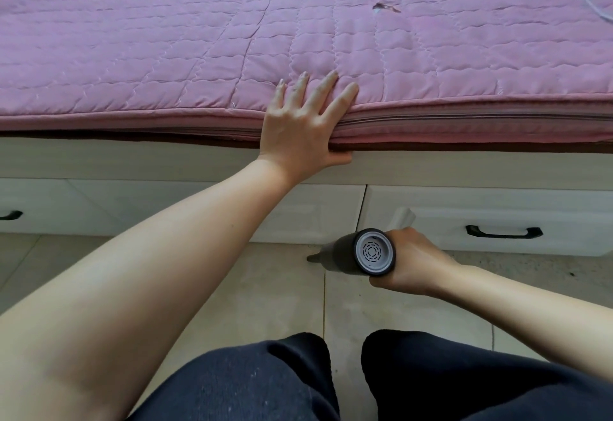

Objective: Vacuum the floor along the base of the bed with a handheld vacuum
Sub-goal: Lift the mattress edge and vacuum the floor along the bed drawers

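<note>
The left hand (300, 122) lies flat with straight fingers on the bed (199, 55) edge, while the right hand (409, 263) grips the handheld vacuum (360, 252), its long axis pointing toward nine o'clock, nozzle low over the floor (272, 288) by the drawer base.

Soft, even daylight fills the scene; no hard glare anywhere; the pink quilt (232, 39) is brightest toward the upper right, where its colour washes out a little; a faint shadow lies under the mattress edge (464, 125) and along the white drawer fronts (481, 208); wide-angle distortion bows the bed's edge and stretches the near forearm (149, 271); fine detail is slightly soft throughout.
</note>
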A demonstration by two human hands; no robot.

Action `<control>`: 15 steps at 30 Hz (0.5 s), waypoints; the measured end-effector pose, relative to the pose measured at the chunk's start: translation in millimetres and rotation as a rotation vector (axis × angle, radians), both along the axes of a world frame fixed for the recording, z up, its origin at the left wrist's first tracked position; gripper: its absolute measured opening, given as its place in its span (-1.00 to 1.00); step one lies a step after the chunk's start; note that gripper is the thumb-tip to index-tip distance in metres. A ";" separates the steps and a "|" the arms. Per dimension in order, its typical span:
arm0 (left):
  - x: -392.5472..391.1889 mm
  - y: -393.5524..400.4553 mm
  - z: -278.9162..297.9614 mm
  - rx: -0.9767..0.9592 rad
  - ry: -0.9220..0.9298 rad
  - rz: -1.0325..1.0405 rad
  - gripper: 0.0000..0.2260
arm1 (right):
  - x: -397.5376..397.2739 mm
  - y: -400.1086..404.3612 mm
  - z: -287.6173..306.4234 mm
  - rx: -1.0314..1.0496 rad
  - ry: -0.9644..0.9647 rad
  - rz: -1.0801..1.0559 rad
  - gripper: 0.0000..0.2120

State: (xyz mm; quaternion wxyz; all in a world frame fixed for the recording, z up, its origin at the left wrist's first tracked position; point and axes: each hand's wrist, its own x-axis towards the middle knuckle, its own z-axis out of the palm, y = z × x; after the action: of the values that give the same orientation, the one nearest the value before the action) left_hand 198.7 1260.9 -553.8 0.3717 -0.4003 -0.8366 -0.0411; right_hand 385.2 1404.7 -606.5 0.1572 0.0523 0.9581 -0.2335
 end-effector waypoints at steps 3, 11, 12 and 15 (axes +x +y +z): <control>-0.2 0.6 -1.2 0.008 0.011 0.002 -0.15 | -1.1 -2.0 -0.9 0.006 0.000 0.021 -0.81; -2.5 1.8 -6.1 0.032 0.042 0.017 -0.14 | -13.0 -8.1 -7.2 0.002 0.003 -0.005 -0.76; -3.3 1.2 -7.0 0.036 0.049 0.017 -0.15 | -15.0 -9.4 -7.4 0.004 0.001 0.003 -0.76; -3.3 0.6 -7.8 0.043 0.065 0.010 -0.16 | -17.3 -13.2 -6.0 0.009 -0.004 0.023 -0.73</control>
State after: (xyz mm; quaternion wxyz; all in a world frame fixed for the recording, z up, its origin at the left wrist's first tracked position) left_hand 195.5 1261.5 -561.6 0.4076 -0.3891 -0.8249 -0.0441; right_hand 367.9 1391.5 -612.5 0.1615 0.0423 0.9594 -0.2273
